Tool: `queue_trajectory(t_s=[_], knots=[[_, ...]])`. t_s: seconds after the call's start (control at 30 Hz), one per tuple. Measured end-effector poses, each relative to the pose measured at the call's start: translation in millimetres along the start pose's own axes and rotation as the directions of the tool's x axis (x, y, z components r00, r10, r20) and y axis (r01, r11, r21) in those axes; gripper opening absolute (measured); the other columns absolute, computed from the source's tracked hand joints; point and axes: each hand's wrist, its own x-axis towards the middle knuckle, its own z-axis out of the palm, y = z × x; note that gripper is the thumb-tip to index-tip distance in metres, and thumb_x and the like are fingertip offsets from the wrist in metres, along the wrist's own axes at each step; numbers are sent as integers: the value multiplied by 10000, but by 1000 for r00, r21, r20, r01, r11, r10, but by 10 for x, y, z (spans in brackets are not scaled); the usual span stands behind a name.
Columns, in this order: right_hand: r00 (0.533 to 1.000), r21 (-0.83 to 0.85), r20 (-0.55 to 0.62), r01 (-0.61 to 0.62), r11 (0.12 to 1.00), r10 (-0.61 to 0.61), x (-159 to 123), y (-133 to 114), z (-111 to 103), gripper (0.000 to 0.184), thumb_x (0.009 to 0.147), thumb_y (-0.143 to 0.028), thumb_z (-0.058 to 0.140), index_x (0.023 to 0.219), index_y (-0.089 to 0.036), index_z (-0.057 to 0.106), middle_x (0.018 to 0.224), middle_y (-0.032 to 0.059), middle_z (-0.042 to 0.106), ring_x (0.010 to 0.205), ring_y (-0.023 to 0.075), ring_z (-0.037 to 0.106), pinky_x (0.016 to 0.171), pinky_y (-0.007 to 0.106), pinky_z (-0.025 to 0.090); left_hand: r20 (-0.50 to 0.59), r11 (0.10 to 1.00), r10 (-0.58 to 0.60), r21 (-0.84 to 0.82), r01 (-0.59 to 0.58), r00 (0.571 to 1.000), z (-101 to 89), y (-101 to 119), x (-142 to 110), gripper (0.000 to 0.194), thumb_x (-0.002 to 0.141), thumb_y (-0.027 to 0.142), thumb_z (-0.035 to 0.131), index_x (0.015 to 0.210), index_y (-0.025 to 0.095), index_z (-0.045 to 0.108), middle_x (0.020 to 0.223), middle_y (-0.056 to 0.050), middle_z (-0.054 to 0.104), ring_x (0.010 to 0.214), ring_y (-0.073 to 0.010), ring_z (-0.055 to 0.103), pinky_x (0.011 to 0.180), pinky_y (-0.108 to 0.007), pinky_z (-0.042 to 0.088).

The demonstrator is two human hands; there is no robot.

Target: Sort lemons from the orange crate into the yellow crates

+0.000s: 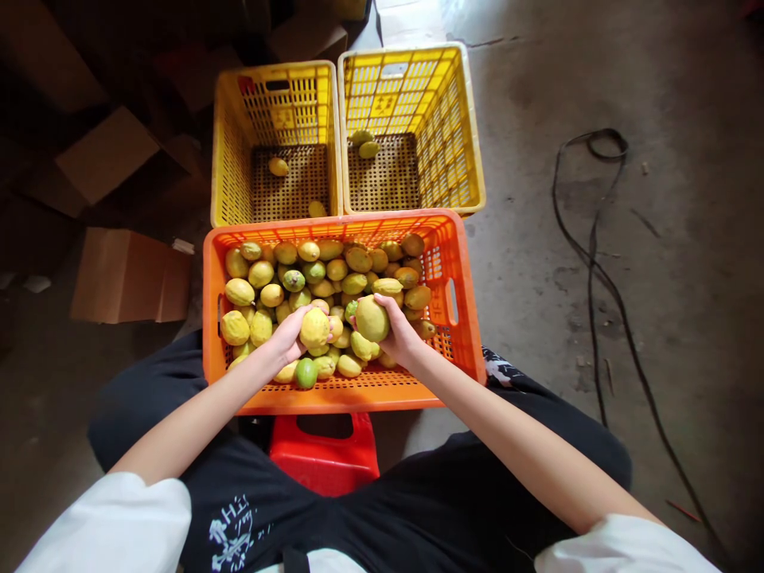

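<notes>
My left hand is closed around a bumpy yellow lemon, held just over the orange crate. To its right, my right hand grips a larger, greenish-yellow lemon, its fingers mostly hidden behind the fruit. Many yellow and green-tinged lemons fill the bottom of the crate beneath both hands. One bright green fruit lies near the front wall, below my left hand.
Two yellow crates stand behind the orange one: the left crate and right crate each hold a couple of fruits. A red stool is between my legs. Cardboard boxes lie left; a black cable crosses the floor right.
</notes>
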Motion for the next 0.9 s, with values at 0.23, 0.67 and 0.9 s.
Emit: queue_trajectory(t_s=[0.23, 0.67, 0.9], knots=[[999, 16, 16, -36, 999, 36, 55, 20, 0, 303, 909, -524, 811, 1041, -260, 745, 876, 65, 834, 926, 309, 868, 777, 386, 714, 100, 995, 51, 80, -59, 994, -61, -47, 29, 193, 1048, 62, 738, 877, 150, 741, 773, -66, 764, 609, -180, 751, 624, -276, 658], [999, 38, 3, -38, 999, 38, -7, 7, 0, 383, 811, -485, 996, 985, -280, 723, 824, 3, 789, 938, 304, 869, 778, 393, 736, 97, 984, 169, 43, -174, 981, -156, -78, 128, 181, 877, 102, 901, 863, 189, 742, 816, 11, 765, 672, -119, 716, 663, -202, 600], [999, 45, 5, -37, 998, 37, 47, 11, -57, 369, 878, -556, 948, 931, -279, 710, 812, 40, 800, 840, 286, 840, 686, 379, 720, 65, 976, 199, 76, -204, 978, -194, -107, 190, 180, 842, 211, 938, 965, 164, 814, 900, -14, 795, 704, -126, 722, 649, -200, 601]])
